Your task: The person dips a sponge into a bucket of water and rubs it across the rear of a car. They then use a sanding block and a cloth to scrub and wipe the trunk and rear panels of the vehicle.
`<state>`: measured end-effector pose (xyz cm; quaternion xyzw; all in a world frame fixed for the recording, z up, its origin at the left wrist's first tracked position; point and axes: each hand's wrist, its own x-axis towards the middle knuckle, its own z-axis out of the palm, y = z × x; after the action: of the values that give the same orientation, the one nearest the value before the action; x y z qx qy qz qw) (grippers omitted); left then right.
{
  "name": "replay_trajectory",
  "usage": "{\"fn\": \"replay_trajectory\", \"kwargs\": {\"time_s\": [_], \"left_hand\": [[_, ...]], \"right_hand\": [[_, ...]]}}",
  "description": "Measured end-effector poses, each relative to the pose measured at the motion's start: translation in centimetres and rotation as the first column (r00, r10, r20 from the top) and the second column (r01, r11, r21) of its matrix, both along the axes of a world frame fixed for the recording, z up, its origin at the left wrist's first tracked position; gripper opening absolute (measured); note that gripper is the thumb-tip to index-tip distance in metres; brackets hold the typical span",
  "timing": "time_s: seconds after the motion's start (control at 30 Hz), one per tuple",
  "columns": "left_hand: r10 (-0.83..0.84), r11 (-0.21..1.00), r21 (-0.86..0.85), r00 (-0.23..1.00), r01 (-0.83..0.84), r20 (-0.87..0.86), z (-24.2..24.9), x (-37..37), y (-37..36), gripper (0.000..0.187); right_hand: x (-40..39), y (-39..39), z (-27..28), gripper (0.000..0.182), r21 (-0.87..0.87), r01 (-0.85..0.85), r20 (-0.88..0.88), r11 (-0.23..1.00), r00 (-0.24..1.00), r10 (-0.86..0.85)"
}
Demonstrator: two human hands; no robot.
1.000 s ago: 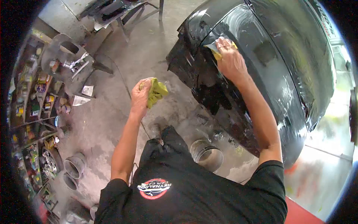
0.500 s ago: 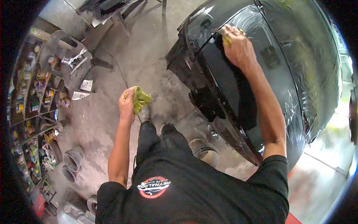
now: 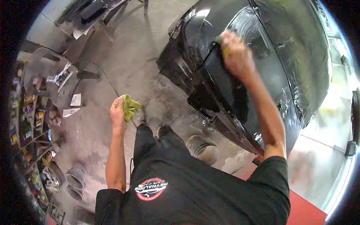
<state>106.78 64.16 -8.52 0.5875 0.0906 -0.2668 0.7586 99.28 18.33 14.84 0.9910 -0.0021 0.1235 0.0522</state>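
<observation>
My left hand [image 3: 117, 109] is closed around a crumpled yellow-green cloth [image 3: 130, 107], held in the air over the floor. On the glossy black car panel [image 3: 235, 88], my right hand [image 3: 238, 54] presses down near a seam, blurred by motion. A bit of yellow cloth [image 3: 227, 52] shows beneath its fingers, mostly hidden by the hand. Whitish smears [image 3: 243, 20] streak the dark surface just beyond that hand. Clear plastic film [image 3: 305, 60] covers the part of the car farther right.
At left stands a grey plastic chair [image 3: 47, 75] with tools on it, beside shelves [image 3: 30, 131] of cans and bottles. Buckets [image 3: 205, 152] sit on the floor near my legs, others [image 3: 76, 178] at lower left. Papers [image 3: 76, 99] lie on the floor. A dark part rests on a stand [image 3: 108, 18].
The view has shifted and turned slightly, so the chair and shelves appear farther left. My right hand stays near the panel seam with its cloth; my left still grips the other cloth.
</observation>
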Motion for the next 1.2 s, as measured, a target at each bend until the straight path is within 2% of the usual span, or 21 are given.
{"fn": "replay_trajectory", "kwargs": {"time_s": [0.03,0.07,0.13,0.2,0.23,0.33,0.43,0.47,0.53,0.63,0.67,0.73,0.8,0.9,0.93,1.0,1.03,1.07,1.13,1.2], "left_hand": [[0.006,1.000,-0.004,1.000,-0.006,0.008,-0.5,0.8,0.1,0.030],[-0.003,1.000,-0.026,1.000,0.003,-0.001,-0.8,1.4,0.2,0.031],[-0.036,0.998,-0.059,0.999,0.035,-0.022,-1.4,3.0,0.7,0.031],[-0.059,0.998,0.006,0.998,0.059,0.038,-2.2,4.7,0.8,0.032],[-0.065,0.997,0.042,0.996,0.062,0.065,-2.7,5.0,0.7,0.032],[-0.067,0.995,0.070,0.998,0.067,0.003,0.2,5.2,-0.3,0.032],[-0.054,0.998,0.033,0.999,0.054,-0.002,0.0,5.2,-0.4,0.033],[-0.051,0.998,0.048,0.999,0.052,-0.011,0.0,5.3,-0.3,0.033],[-0.041,0.996,0.076,0.999,0.043,-0.030,-0.1,4.6,-0.1,0.032],[-0.046,0.992,0.115,0.995,0.057,-0.093,0.5,4.2,-0.3,0.032],[-0.059,0.990,0.122,0.994,0.070,-0.095,0.2,4.2,-0.4,0.032],[-0.089,0.986,0.135,0.991,0.102,-0.100,-0.8,4.4,-0.4,0.033],[-0.104,0.988,0.104,0.990,0.114,-0.095,0.2,4.5,-1.2,0.032],[-0.117,0.991,0.063,0.991,0.121,-0.072,1.3,4.4,-2.2,0.032],[-0.116,0.992,0.047,0.992,0.118,-0.058,1.5,4.7,-2.6,0.033],[-0.140,0.990,-0.024,0.987,0.139,-0.074,2.3,5.0,-3.3,0.033],[-0.155,0.987,-0.059,0.984,0.150,-0.085,2.6,5.1,-3.6,0.033],[-0.171,0.984,-0.069,0.981,0.165,-0.088,3.0,5.3,-4.1,0.033],[-0.194,0.979,-0.083,0.976,0.187,-0.094,3.8,5.8,-4.9,0.033],[-0.219,0.974,-0.058,0.976,0.218,-0.013,4.2,6.4,-5.8,0.034]], "right_hand": [[-1.5,3.1,0.0,0.043,-0.074,-0.010,-0.074,0.997,0.997,0.004],[-3.6,5.6,-0.3,0.050,0.048,-0.018,-0.087,0.999,0.996,0.022],[-5.3,7.3,-0.5,0.054,0.169,-0.030,-0.098,0.985,0.994,0.047],[-4.0,5.1,0.5,0.053,0.119,-0.160,-0.102,0.980,0.980,0.172],[-3.0,3.6,0.4,0.050,0.197,-0.106,-0.062,0.975,0.991,0.121],[0.1,-1.1,1.0,0.041,0.252,-0.029,0.007,0.967,1.000,0.028],[0.3,-0.3,-0.3,0.039,0.105,0.070,0.070,0.992,0.995,-0.077],[-1.2,1.6,-0.6,0.042,0.167,0.064,0.047,0.984,0.996,-0.073],[-3.9,5.4,-0.3,0.047,0.205,-0.008,-0.056,0.979,0.998,0.020],[-3.8,3.5,0.6,0.049,0.211,-0.071,-0.164,0.975,0.981,0.107],[-2.8,1.4,0.1,0.045,0.181,-0.058,-0.089,0.982,0.993,0.075],[0.7,-3.4,0.3,0.040,0.205,0.073,-0.010,0.976,0.997,-0.072],[3.8,-5.1,1.8,0.039,0.249,0.302,-0.032,0.920,0.952,-0.304],[3.7,-4.2,0.0,0.043,0.047,0.223,0.083,0.974,0.971,-0.226],[2.4,-1.0,-0.2,0.047,-0.082,0.257,0.050,0.963,0.966,-0.253],[-2.8,5.3,-1.1,0.057,0.173,0.142,0.025,0.975,0.989,-0.148],[-5.1,8.1,-0.9,0.065,0.207,0.156,-0.062,0.966,0.987,-0.146],[-6.6,9.7,-0.8,0.066,0.265,0.187,-0.105,0.946,0.981,-0.165],[-6.7,7.4,-0.6,0.061,0.162,0.131,-0.145,0.978,0.984,-0.108],[-3.5,3.3,-0.3,0.049,0.040,0.153,-0.082,0.987,0.985,-0.150]]}}
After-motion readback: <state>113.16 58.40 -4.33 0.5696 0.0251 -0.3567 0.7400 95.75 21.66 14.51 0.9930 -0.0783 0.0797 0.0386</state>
